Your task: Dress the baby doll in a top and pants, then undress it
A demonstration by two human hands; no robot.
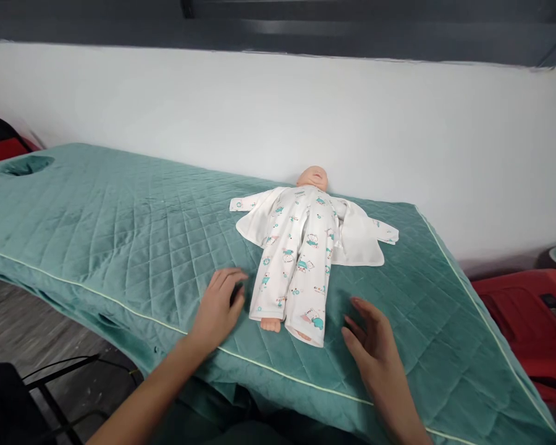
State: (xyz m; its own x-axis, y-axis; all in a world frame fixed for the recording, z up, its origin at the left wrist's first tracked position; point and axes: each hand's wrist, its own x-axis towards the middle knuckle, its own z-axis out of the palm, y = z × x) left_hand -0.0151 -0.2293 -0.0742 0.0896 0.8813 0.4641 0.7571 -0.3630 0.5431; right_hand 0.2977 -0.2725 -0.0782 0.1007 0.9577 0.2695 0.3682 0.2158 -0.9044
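Your left hand (220, 306): loosely curled, thumb standing off the fingers, gap between them. Empty. It's on your left of the doll (314, 176), just beside the lower trouser leg, apart from the cloth. Can't tell if the palm edge or fingertips touch the bed (134, 228).

Your right hand (370, 340): half spread, fingers bent inward, thumb clear of them, palm side facing the doll. Also empty. It's on your right of the doll near the other trouser hem, apart from it. Can't tell if it rests on the bed or hangs just above.

Doll lies on the bed, head at the wall (167, 117) end, feet pointing at you, between and beyond your hands. White printed trousers (301, 247) run from just below its head to the feet. One foot (270, 324) sticks out of the hem on your left; on your right only a sliver shows.

White jacket (359, 238) is spread out to both sides of the doll, sleeves pointing outward. Bed has a hole (28, 165) well to your left of the doll. Red object (530, 321) well to your right of it, past the bed edge.
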